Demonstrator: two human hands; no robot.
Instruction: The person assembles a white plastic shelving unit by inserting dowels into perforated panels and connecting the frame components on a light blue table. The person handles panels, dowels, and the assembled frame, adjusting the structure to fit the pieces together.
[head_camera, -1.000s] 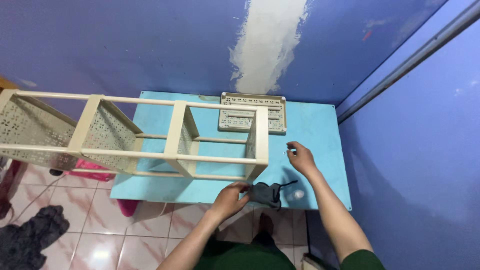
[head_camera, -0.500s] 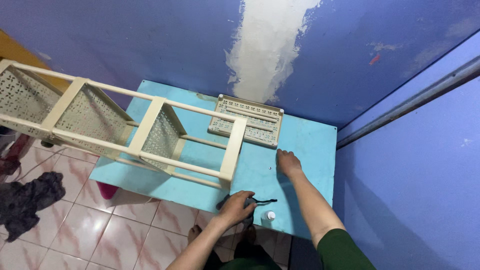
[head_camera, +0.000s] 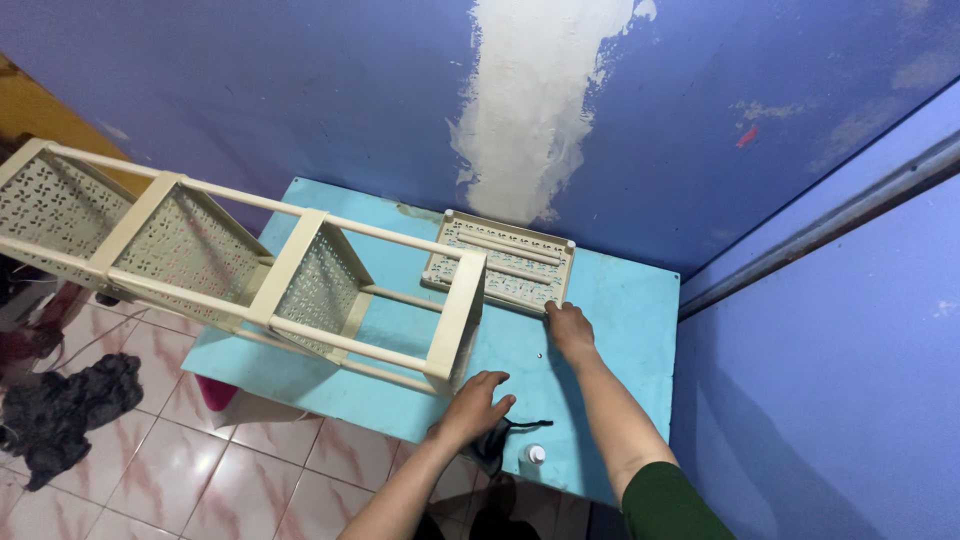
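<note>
The cream rack (head_camera: 250, 270) lying across the desk's left edge looks to be made of matt plastic, its panels perforated. The loose shelf panel (head_camera: 500, 262) at the back edge is of the same plastic. The desk (head_camera: 620, 330) is painted smooth turquoise. Glossy tiles cover the floor (head_camera: 190, 470); dark cloth (head_camera: 70, 410) is crumpled there.

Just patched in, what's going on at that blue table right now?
A person is working at a light-blue table set against a blue wall. A long cream plastic shelf rack lies on its side, one end on the table and the rest overhanging the tiled floor. The right hand touches the near edge of a loose perforated shelf panel lying flat by the wall. The left hand rests on the table beside the rack's end, close to a dark object and a small white-capped bottle.
</note>
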